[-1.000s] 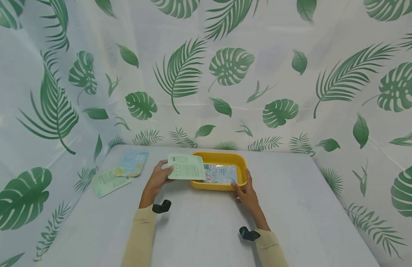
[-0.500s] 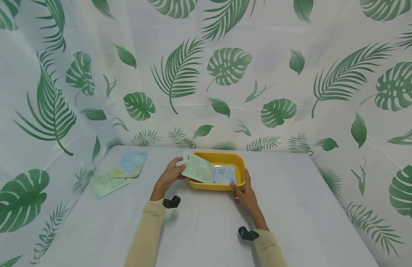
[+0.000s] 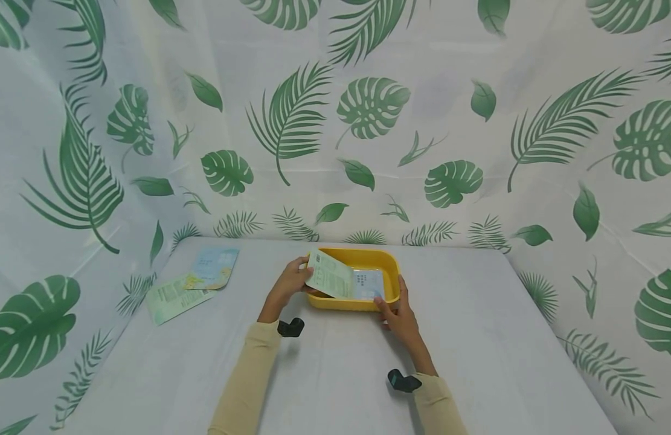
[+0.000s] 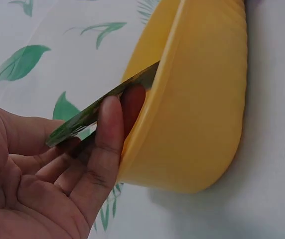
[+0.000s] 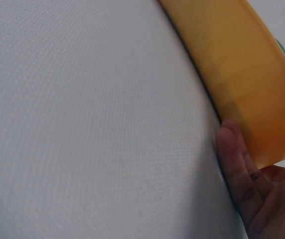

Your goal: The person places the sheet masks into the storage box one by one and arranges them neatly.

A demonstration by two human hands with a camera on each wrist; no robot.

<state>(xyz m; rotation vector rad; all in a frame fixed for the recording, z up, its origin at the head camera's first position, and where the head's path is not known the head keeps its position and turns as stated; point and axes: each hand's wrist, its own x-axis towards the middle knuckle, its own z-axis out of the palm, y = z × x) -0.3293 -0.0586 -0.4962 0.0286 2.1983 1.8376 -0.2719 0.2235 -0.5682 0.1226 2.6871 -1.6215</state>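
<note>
The left hand (image 3: 292, 283) is pinching the green packet (image 3: 331, 275) by its left end, the thumb pressing from above and fingers supporting from below. The packet is lying to the right of that hand, and its long axis is running roughly left to right, along the length of the yellow tray (image 3: 373, 258). It is slanting rather than lying flat: the held end is standing raised at the tray's left rim, while the far end is dipping inside the walls, over a silvery blue packet (image 3: 369, 284). Whether that lower end is touching the packet beneath is not showing clearly.

The right hand (image 3: 403, 319) is gripping the tray at its near right corner, with the thumb at the rim and fingers bracing the outer wall low down, close to the counter (image 3: 335, 374). The left hand is thus sitting nearer to the green packet, and the right hand is staying apart from it, across the tray's length. The tilt against the left rim is looking like the relation that matters most, since the left fingers are lying close beside that rim. Well to the left, a light blue packet (image 3: 214, 267) is overlapping a pale green one (image 3: 174, 302).
</note>
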